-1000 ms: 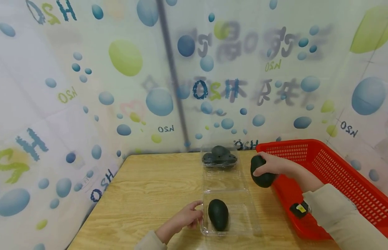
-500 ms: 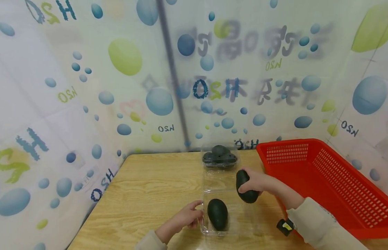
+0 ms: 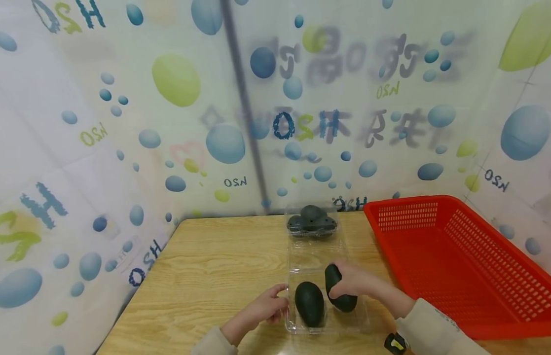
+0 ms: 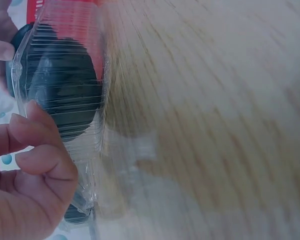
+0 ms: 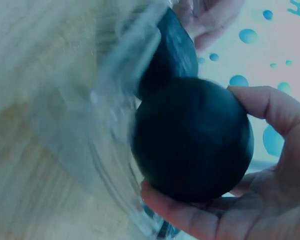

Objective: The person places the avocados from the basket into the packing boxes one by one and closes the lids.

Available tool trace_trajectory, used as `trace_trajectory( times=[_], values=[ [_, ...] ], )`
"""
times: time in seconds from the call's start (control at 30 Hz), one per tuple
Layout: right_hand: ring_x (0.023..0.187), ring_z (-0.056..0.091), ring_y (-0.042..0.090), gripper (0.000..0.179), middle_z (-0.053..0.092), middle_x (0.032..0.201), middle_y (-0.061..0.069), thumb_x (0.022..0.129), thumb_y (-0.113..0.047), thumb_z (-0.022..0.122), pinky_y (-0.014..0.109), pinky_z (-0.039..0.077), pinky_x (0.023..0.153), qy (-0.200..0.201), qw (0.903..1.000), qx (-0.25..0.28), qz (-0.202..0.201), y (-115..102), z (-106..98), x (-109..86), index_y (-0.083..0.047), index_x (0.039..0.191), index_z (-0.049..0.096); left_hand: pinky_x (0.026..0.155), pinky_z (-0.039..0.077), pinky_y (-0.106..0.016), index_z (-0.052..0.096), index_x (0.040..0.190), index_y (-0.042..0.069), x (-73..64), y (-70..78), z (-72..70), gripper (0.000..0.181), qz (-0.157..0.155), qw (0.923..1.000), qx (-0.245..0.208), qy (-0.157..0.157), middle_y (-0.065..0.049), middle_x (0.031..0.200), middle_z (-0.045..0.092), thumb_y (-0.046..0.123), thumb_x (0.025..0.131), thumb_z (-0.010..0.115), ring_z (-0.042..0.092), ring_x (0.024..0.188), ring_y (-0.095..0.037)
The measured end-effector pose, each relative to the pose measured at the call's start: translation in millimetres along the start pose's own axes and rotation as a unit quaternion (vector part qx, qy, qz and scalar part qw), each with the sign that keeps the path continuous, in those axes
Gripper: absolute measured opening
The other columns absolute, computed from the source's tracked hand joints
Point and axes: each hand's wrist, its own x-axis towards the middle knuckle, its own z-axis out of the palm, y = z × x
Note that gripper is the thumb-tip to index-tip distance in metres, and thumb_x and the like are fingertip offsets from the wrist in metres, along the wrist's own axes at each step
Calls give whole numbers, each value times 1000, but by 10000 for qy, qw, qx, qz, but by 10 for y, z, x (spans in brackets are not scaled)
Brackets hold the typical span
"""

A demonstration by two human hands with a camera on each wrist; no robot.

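My right hand (image 3: 352,283) grips a dark green avocado (image 3: 341,288) low over the near part of a clear plastic clamshell (image 3: 289,329). Whether this avocado touches the bottom cannot be told. Just left of it, a second avocado (image 3: 309,304) lies inside the same part. My left hand (image 3: 268,304) is at the clamshell's left side. In the left wrist view, the left fingers (image 4: 52,162) are loosely bent, with a fingertip against the ribbed wall. The right wrist view shows thumb and fingers round the held avocado (image 5: 192,140).
At the back of the wooden table (image 3: 222,261), a clear plastic pack (image 3: 312,225) contains several avocados. A red plastic basket (image 3: 439,261) stands at the right. A patterned curtain (image 3: 191,123) hangs behind the table.
From beside the red basket, my right hand has moved left and down with the avocado, into the near part of the clamshell. The left hand has stayed at the clamshell's side.
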Motion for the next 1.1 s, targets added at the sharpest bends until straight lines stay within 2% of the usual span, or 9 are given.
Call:
trace_trajectory(
  times=[0.27, 0.43, 0.6, 0.73, 0.83, 0.97, 1.1],
  values=[
    [80, 48, 27, 72, 53, 100, 14, 63, -5, 70, 39, 45, 65, 227, 9993, -243, -143, 48, 223, 43, 5, 128, 41, 38, 26, -15, 27, 137, -8, -8, 14, -3, 60, -12, 10000, 27, -12, 4, 60, 53, 11, 84, 47, 36, 39, -2],
    [77, 49, 26, 75, 53, 98, 15, 64, -6, 70, 37, 43, 63, 274, 9993, -261, -71, 112, 322, 69, 5, 131, 37, 39, 27, -15, 27, 137, -9, -22, 36, -3, 60, -39, 10000, 34, -29, 3, 61, 53, 11, 84, 47, 37, 40, -2],
    [84, 51, 29, 75, 51, 116, 25, 66, -13, 69, 40, 44, 67, 373, 9978, -555, 17, 129, 385, 85, 3, 132, 37, 38, 26, -15, 27, 137, -8, -30, 52, -6, 59, -49, 10000, 33, -34, 3, 61, 53, 11, 84, 47, 37, 40, -2],
    [97, 53, 33, 75, 46, 125, 29, 71, -19, 68, 47, 45, 76, 462, 9954, -835, 132, 117, 408, 89, 7, 132, 35, 39, 26, -15, 27, 137, -8, -28, 52, -3, 59, -62, 10000, 56, -29, 4, 61, 53, 11, 84, 46, 36, 40, -2],
    [103, 53, 37, 71, 48, 124, 27, 75, -24, 69, 50, 44, 81, 621, 9924, -1048, 180, 94, 410, 72, 9, 130, 37, 39, 27, -15, 27, 137, -8, -29, 50, 1, 59, -68, 10000, 65, -12, 3, 61, 52, 11, 85, 46, 36, 40, -3],
    [102, 54, 37, 61, 53, 119, 24, 79, -26, 68, 50, 45, 80, 894, 9883, -1234, 79, 57, 377, 40, 7, 125, 44, 39, 27, -16, 28, 137, -8, -29, 49, 8, 58, -78, 9999, 61, 23, 3, 60, 52, 10, 85, 47, 36, 40, -3],
    [100, 54, 39, 48, 56, 113, 24, 80, -21, 65, 50, 45, 81, 1635, 9783, -1265, -143, 50, 306, 45, 7, 117, 51, 39, 28, -16, 27, 137, -9, -28, 47, 10, 58, -54, 10000, 63, 47, 3, 60, 52, 10, 85, 47, 36, 40, -3]
  ],
)
